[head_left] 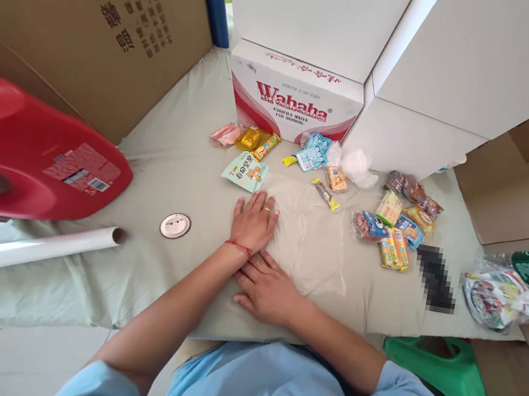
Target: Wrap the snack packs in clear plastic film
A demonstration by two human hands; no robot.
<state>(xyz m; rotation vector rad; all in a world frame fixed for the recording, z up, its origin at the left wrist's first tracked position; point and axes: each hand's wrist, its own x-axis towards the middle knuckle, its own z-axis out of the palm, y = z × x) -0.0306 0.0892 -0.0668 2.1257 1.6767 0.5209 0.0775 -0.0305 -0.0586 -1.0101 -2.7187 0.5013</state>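
My left hand (254, 222) lies palm down on the cloth-covered table (200, 282), fingers stretched out, a red string round the wrist. Its fingertips reach just below a pale green snack packet (246, 172); whether they touch it I cannot tell. My right hand (273, 289) also rests flat and open, its fingers near the left wrist. To the right of both hands is a clear plastic bag (321, 241), spread flat. Beyond it lie a thin yellow-and-purple wrapped snack (326, 195) and a small wrapped biscuit (337, 178). Neither hand holds anything.
Several snacks (395, 223) are grouped right, beside a pixelated dark object (435, 278). Blue packets (313, 152) lie before the Wahaha box (294, 98). Left are a red jug (29, 152), white tube (27, 251) and round badge (175, 226). A green stool (456, 385) stands lower right.
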